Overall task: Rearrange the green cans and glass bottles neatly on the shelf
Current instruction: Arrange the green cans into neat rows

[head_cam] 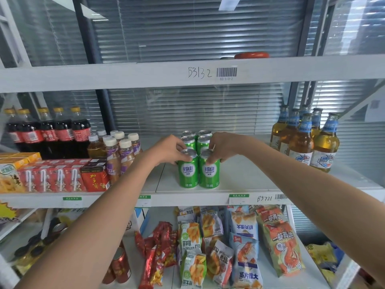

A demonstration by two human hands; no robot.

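Several green cans stand in two tidy rows at the middle of the white shelf (239,184). My left hand (168,150) grips the top of the front left green can (188,171). My right hand (224,148) grips the top of the front right green can (209,172). The two front cans stand upright and touch each other; the back cans (196,138) are partly hidden behind my hands. Several glass bottles (304,138) of amber drink with blue neck labels stand grouped at the shelf's right end, well apart from the cans.
Cola bottles (48,132), small white-capped bottles (118,149) and red drink cartons (62,176) fill the shelf's left side. An upper shelf beam (145,74) runs overhead. Snack bags (229,247) lie on the shelf below.
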